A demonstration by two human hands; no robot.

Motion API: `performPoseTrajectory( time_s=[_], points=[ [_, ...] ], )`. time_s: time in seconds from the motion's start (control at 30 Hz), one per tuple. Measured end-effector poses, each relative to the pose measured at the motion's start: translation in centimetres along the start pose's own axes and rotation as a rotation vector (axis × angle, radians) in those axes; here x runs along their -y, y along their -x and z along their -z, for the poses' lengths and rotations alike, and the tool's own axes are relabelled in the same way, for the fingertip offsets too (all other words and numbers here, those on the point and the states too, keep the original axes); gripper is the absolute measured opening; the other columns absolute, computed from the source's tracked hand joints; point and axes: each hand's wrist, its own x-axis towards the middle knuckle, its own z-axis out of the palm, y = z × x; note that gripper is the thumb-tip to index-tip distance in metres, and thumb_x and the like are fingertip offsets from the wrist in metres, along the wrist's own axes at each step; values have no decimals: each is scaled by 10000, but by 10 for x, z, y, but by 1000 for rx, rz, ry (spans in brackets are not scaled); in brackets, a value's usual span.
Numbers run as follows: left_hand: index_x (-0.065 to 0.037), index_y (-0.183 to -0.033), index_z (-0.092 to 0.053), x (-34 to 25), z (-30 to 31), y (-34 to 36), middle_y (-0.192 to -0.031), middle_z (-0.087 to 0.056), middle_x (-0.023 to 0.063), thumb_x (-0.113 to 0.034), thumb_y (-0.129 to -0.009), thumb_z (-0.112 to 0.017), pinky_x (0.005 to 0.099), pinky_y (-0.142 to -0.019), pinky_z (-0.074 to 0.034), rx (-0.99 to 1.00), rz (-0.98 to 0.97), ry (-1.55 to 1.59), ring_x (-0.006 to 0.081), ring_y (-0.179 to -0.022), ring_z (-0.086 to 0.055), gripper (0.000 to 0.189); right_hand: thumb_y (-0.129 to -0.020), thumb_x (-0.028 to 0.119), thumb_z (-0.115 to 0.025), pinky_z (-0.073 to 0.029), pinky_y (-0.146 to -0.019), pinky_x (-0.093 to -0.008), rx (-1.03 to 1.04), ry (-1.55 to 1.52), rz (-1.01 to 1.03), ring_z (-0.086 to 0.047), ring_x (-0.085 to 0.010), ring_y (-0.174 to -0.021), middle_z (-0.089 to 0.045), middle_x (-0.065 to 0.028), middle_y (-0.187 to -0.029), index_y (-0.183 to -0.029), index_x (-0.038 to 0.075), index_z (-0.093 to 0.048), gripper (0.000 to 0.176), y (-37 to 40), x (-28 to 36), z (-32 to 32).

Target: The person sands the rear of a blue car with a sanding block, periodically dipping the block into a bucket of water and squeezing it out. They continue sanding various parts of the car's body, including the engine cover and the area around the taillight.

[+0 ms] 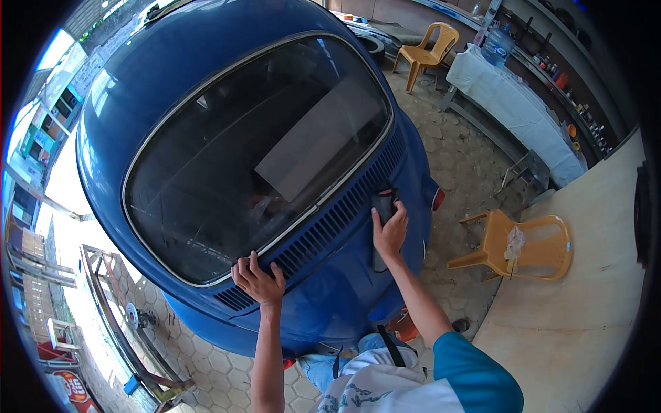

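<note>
The rear of a blue car (330,258) fills the middle of the head view, with a dark rear window (255,151) and a row of black vent slots (313,237) below it. My left hand (259,281) rests with its fingers apart at the lower window edge, beside the left end of the slots. On the right, my right hand (390,230) is wrapped round a dark, block-like object (383,202) with a reddish top, held against the bodywork below the slots. A dark part shows below this hand; whether it belongs to the object is unclear.
An orange plastic chair (506,244) stands on the right beside a pale panel (571,310). Another chair (428,51) is behind, near a cloth-covered table (513,103) with a water jug (497,47). A metal frame (113,313) lies at the left.
</note>
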Motion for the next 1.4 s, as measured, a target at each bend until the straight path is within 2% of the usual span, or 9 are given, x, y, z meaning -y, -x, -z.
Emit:
performPoseTrajectory(
  time_s=[0.17, 0.3, 0.4, 0.5, 0.6, 0.77, 1.03, 1.23, 1.4],
  points=[
    [-33, -1287, -615, -2, 2, -2, -1262, -520, 198, -337, -903, -586, 569, -1117, -338, -8, 10, 0, 413, -1237, -442, 490, -1011, 478, -605, -499, -894, -558, 42, 114, -470, -562, -424, -1116, -536, -196, -1337, -1419, 49, -397, 627, -68, 4, 7],
    [-32, -1300, -603, 0, 1, -1, -1279, -510, 199, -322, -898, -600, 562, -1122, -329, -1, 8, 9, 414, -1252, -438, 496, -957, 495, -685, -492, -825, -508, -9, 54, 336, -575, -377, -1065, -561, -169, -1287, -1326, 74, -459, 603, 30, 42, 5],
    [-30, -1341, -572, -2, 2, -4, -1305, -499, 202, -302, -892, -619, 557, -1126, -314, 17, 2, 24, 419, -1279, -429, 527, -954, 502, -685, -490, -816, -513, -49, -23, 417, -588, -370, -1041, -570, -169, -1271, -1315, 76, -468, 599, 14, 44, 8],
    [-32, -1334, -576, -3, 4, -4, -1305, -502, 198, -307, -888, -619, 559, -1125, -317, 20, 8, 38, 422, -1271, -434, 525, -966, 494, -666, -498, -833, -538, 6, 23, -181, -586, -398, -1048, -571, -179, -1277, -1348, 63, -445, 617, -54, 32, 7],
    [-40, -1334, -575, -4, 5, -5, -1306, -503, 196, -304, -882, -622, 559, -1126, -319, 1, 5, 26, 420, -1271, -434, 526, -980, 486, -648, -505, -826, -541, 17, 61, 2, -578, -408, -1050, -564, -182, -1285, -1358, 56, -440, 609, -38, 45, 9],
    [-53, -1323, -588, -3, 7, -5, -1306, -501, 186, -291, -862, -625, 566, -1132, -318, 18, 29, 48, 420, -1272, -432, 520, -932, 423, -726, -410, -803, -539, 55, 86, 529, -535, -440, -989, -523, -289, -1309, -1325, 114, -400, 597, 125, 64, 15],
    [-61, -1321, -578, -4, 5, -7, -1284, -503, 168, -271, -841, -638, 558, -1130, -330, 0, 37, 72, 408, -1251, -451, 527, -914, 481, -733, -393, -890, -561, -26, 30, 362, -535, -418, -1062, -531, -223, -1335, -1296, 90, -453, 614, 87, 115, -4],
    [-70, -1299, -612, -4, 6, -8, -1245, -529, 171, -280, -817, -659, 576, -1136, -349, -5, 59, 109, 395, -1243, -479, 528, -937, 438, -707, -377, -873, -579, 61, 6, 644, -525, -465, -1045, -513, -296, -1333, -1215, 101, -446, 509, 191, 14, -8],
    [-77, -1312, -608, -2, 5, -6, -1278, -513, 167, -279, -808, -676, 574, -1142, -341, -9, 58, 97, 390, -1255, -471, 547, -940, 405, -723, -393, -873, -569, 27, 21, 573, -529, -470, -1084, -515, -293, -1342, -1244, 75, -425, 538, 168, 62, -7]
  ],
)
